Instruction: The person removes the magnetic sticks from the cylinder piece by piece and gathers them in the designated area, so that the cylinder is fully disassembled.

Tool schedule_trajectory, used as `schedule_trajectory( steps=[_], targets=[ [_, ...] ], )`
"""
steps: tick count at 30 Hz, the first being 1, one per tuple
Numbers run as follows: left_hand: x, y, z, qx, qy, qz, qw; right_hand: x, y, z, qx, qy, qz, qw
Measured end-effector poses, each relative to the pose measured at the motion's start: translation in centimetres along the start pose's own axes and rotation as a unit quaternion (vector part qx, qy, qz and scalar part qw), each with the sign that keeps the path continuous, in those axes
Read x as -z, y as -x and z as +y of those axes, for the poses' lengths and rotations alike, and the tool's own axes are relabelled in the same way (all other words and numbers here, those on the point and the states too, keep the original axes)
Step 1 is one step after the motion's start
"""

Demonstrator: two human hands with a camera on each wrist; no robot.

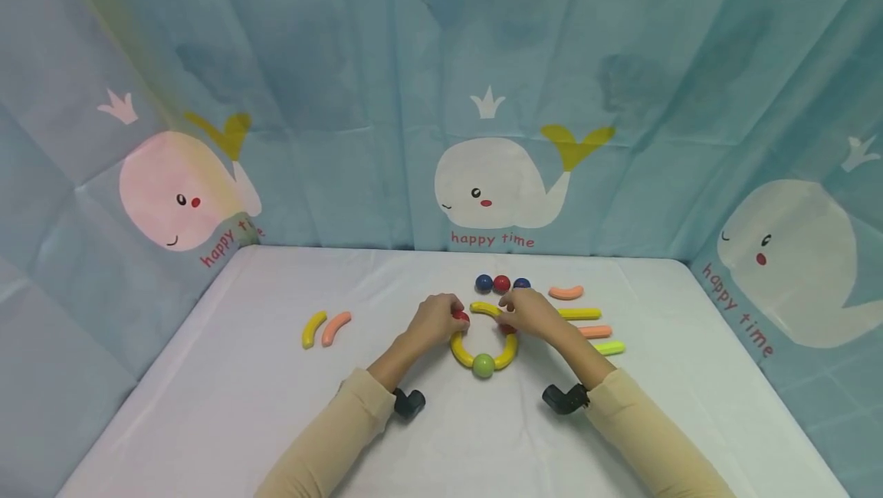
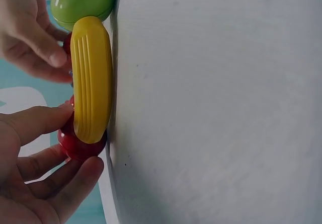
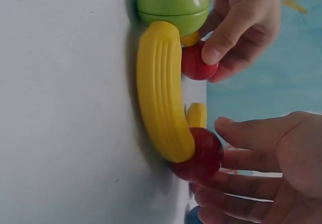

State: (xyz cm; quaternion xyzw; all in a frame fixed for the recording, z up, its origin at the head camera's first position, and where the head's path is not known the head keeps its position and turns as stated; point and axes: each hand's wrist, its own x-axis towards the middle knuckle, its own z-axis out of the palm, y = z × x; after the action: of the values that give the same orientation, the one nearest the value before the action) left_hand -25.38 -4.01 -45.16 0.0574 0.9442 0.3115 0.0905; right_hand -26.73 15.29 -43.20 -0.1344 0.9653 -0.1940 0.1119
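Note:
On the white table, two yellow curved pieces, a left one (image 1: 460, 352) and a right one (image 1: 509, 351), meet at a green ball (image 1: 484, 365) on the near side. My left hand (image 1: 434, 319) pinches a red ball (image 3: 197, 63) at the far end of the left piece, thumb on one side and fingers on the other. Beside a second red ball (image 3: 207, 156), at the right piece's far end, my right hand (image 1: 533, 314) has its fingers spread, with the thumb apart from the ball. A third yellow curved piece (image 1: 485, 308) lies between the hands, its right end hidden by the right hand.
Beyond the hands sit a blue ball (image 1: 484, 283), a red ball (image 1: 501, 283) and another blue ball (image 1: 522, 283). A pink curved piece (image 1: 566, 293) and straight sticks (image 1: 595, 332) lie right. At left are yellow (image 1: 313, 329) and pink (image 1: 336, 328) curved pieces. A whale-print curtain (image 1: 345, 176) hangs behind.

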Motion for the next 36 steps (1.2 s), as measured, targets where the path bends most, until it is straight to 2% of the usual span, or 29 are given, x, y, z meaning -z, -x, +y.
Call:
schedule_trajectory(
  steps=[5, 12, 15, 20, 22, 25, 28, 32, 36],
  targets=[
    [0.0, 0.1, 0.2, 0.002, -0.003, 0.004, 1.0000, -0.3, 0.8, 0.6, -0.011, -0.010, -0.003, 1.000],
    [0.0, 0.1, 0.4, 0.012, 0.000, -0.012, 0.9999, -0.9, 1.6, 0.9, -0.009, -0.021, 0.012, 1.000],
    [0.2, -0.2, 0.3, 0.003, -0.002, -0.016, 0.9999, -1.0, 1.6, 0.8, -0.006, -0.024, 0.023, 0.999],
    [0.6, -1.4, 0.5, -0.009, 0.039, -0.030, 0.9988, -1.3, 1.5, 0.9, -0.004, -0.029, 0.034, 0.999],
    [0.7, -2.0, 0.7, -0.015, 0.037, -0.034, 0.9986, -1.4, 1.4, 0.9, -0.006, -0.034, 0.035, 0.999],
    [0.6, -2.9, 1.0, -0.037, 0.001, -0.039, 0.9986, -1.4, 1.4, 0.8, -0.011, -0.042, 0.033, 0.999],
    [0.4, -3.6, 1.4, -0.057, -0.030, -0.059, 0.9962, -1.4, 1.4, 0.8, -0.015, -0.048, 0.029, 0.998],
    [-0.2, -4.2, 2.1, -0.081, -0.057, -0.087, 0.9912, -1.4, 1.5, 0.8, -0.017, -0.050, 0.028, 0.998],
    [-0.7, -4.6, 3.0, -0.114, -0.087, -0.095, 0.9851, -1.3, 1.5, 0.8, -0.015, -0.050, 0.031, 0.998]
  ],
)
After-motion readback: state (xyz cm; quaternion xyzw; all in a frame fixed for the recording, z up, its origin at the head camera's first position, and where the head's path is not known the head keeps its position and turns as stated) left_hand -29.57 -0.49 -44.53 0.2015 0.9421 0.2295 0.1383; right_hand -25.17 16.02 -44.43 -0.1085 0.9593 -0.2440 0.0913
